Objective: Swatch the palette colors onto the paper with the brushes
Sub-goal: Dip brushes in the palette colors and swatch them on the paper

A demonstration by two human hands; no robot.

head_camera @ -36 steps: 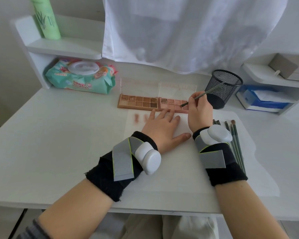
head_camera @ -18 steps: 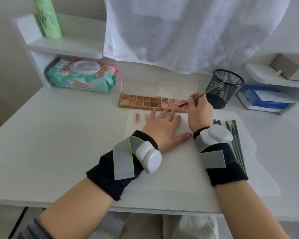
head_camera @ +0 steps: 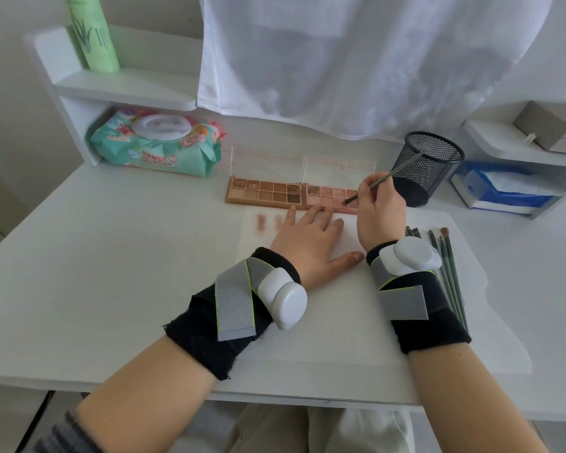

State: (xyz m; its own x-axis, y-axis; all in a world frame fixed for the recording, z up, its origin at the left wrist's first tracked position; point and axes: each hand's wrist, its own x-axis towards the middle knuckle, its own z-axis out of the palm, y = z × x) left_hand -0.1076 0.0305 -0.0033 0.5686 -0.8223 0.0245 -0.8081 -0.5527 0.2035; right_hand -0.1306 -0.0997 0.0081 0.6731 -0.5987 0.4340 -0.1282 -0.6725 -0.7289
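An open eyeshadow palette (head_camera: 265, 193) with brown and pink pans lies across the desk's middle, its clear lid standing up behind. My right hand (head_camera: 378, 212) pinches a thin green brush (head_camera: 386, 178), whose tip touches a pink pan at the palette's right end. A white paper sheet (head_camera: 340, 302) lies in front of the palette, with two brownish swatches (head_camera: 269, 221) near its top left corner. My left hand (head_camera: 311, 243) rests flat on the paper, fingers straight and spread. Several more green brushes (head_camera: 446, 266) lie on the paper to the right of my right wrist.
A black mesh cup (head_camera: 425, 168) stands right behind my right hand. A wet-wipes pack (head_camera: 157, 147) lies at the back left under a white shelf with a green bottle (head_camera: 90, 31). A blue tissue box (head_camera: 504, 189) sits at the right. A white cloth (head_camera: 356, 60) hangs behind.
The brush tip has stayed on the palette's right pans with only slight wobble. My left hand has not moved from the paper.
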